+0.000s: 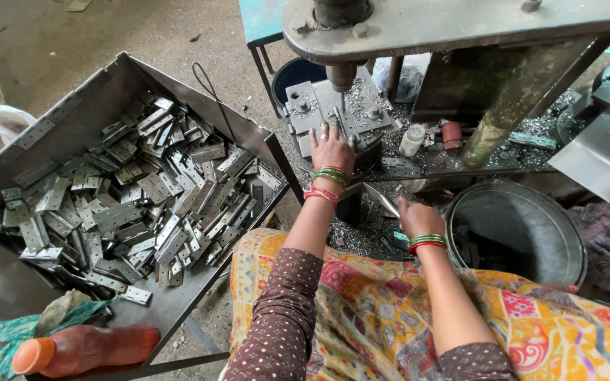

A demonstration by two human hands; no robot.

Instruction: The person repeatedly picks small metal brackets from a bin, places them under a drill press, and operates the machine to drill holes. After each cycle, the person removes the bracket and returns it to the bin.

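My left hand (331,149) reaches forward onto the grey die block (305,106) of a press, fingers resting on a small metal piece under the punch (341,75). Green and red bangles circle both wrists. My right hand (416,216) is lower, near my lap, closed on a flat metal strip (383,201) that points up and left. It sits beside the rim of a round metal tub (460,204).
A large metal tray (72,120) on the left holds several flat punched hinge plates (157,204). An orange-capped bottle (82,349) lies at its near corner on a green cloth. Metal chips litter the press bed (418,152). A press column (510,99) stands at right.
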